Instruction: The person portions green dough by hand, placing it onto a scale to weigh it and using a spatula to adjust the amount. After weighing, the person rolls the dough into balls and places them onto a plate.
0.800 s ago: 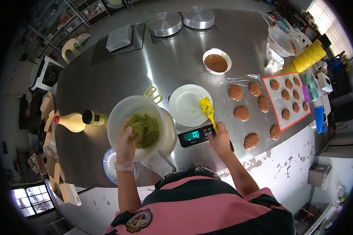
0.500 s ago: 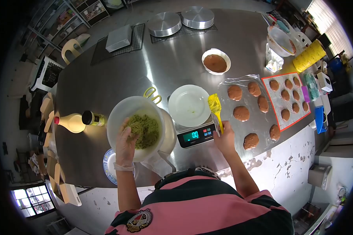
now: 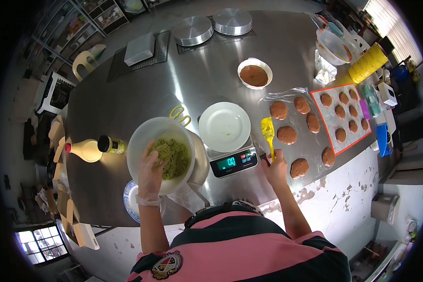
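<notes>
Head view: both hands are out over the worktop (image 3: 211,70), left hand (image 3: 149,171) in the mixing bowl (image 3: 141,134), right hand (image 3: 276,168) beside the scale (image 3: 233,163).
Yellow spatula: (image 3: 268,130) it runs forward from the right grip, long axis pointing away from the person with a slight lean leftward, blade at the far end; the right hand is the nearer and has it by the handle.
Right grip: closed on that handle, fingers folded round it; no gap shows.
Right arm: the forearm angles forward and inward from the sleeve, hand low, just right of the scale's lit display.
White plate: (image 3: 224,124) on the scale, ahead and to the left of the right grip; the spatula blade is right of its rim, apart from it.
Green mixture: (image 3: 177,157) in the bowl, against the left fingers and spreading to their right.
Left grip: gloved in clear film, fingers curved at a lump of mixture; whether they pinch it or merely rest there, I cannot tell.
Left arm: the forearm runs almost straight forward, wrist over the near rim.
Brown rounds: (image 3: 286,135) on clear plastic to the right of the right grip and ahead of it, one just beside the hand.
Scissors: (image 3: 179,115) handles showing beyond the bowl, ahead and right of the left grip.
</notes>
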Demonstrator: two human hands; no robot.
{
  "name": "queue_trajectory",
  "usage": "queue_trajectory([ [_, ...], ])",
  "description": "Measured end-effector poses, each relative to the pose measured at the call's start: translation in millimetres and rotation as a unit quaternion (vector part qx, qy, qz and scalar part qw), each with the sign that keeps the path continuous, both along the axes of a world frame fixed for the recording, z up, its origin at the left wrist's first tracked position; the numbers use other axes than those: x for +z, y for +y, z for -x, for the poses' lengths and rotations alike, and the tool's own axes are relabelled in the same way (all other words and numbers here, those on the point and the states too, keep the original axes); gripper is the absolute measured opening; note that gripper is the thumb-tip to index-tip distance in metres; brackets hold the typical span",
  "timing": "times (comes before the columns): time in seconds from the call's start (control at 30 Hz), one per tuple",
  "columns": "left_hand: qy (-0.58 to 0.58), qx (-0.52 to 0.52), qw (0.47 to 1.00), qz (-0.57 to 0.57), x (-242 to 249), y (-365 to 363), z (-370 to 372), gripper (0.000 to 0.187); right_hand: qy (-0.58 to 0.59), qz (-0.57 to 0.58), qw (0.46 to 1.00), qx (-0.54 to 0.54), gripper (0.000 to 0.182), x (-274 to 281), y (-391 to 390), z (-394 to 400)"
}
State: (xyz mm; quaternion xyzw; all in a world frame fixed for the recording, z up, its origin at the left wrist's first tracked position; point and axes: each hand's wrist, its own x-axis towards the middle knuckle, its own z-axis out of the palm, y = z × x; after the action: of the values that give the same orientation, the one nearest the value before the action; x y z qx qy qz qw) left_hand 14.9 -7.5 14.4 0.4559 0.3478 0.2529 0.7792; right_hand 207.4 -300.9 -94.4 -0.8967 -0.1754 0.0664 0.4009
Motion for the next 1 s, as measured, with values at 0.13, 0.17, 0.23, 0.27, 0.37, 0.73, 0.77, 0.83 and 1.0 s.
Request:
queue_trajectory([
  [0.13, 0.063, -0.138, 0.968, -0.202, 13, -25, -43, 0.053, -0.032, -0.032, 0.999, 0.006, 0.034, -4, 7, 3],
  [0.17, 0.077, -0.170, 0.958, -0.218, 15, -34, -60, 0.055, -0.052, -0.045, 0.998, 0.010, 0.033, -5, 10, 4],
  [0.23, 0.084, -0.241, 0.928, -0.272, 6, -46, -93, 0.061, -0.062, -0.058, 0.996, 0.006, 0.032, -6, 15, 4],
  [0.27, 0.079, -0.279, 0.906, -0.308, -11, -48, -106, 0.065, -0.070, -0.067, 0.995, -0.002, 0.031, -5, 16, 4],
  [0.37, 0.135, -0.297, 0.824, -0.464, -34, -52, -140, 0.072, -0.076, -0.067, 0.995, -0.003, 0.030, 4, 14, 3],
  [0.73, 0.122, -0.386, 0.794, -0.454, -34, -43, -142, 0.075, -0.023, -0.055, 0.998, -0.026, 0.032, 12, -11, 5],
  [0.77, 0.106, -0.373, 0.818, -0.425, -30, -39, -138, 0.072, -0.023, -0.055, 0.998, -0.025, 0.031, 13, -10, 5],
  [0.83, 0.116, -0.360, 0.826, -0.419, -17, -34, -131, 0.070, -0.010, -0.052, 0.998, -0.023, 0.031, 15, -6, 5],
  [1.0, 0.061, -0.300, 0.902, -0.306, 0, -28, -116, 0.065, 0.010, -0.055, 0.998, -0.008, 0.028, 19, 7, 5],
])
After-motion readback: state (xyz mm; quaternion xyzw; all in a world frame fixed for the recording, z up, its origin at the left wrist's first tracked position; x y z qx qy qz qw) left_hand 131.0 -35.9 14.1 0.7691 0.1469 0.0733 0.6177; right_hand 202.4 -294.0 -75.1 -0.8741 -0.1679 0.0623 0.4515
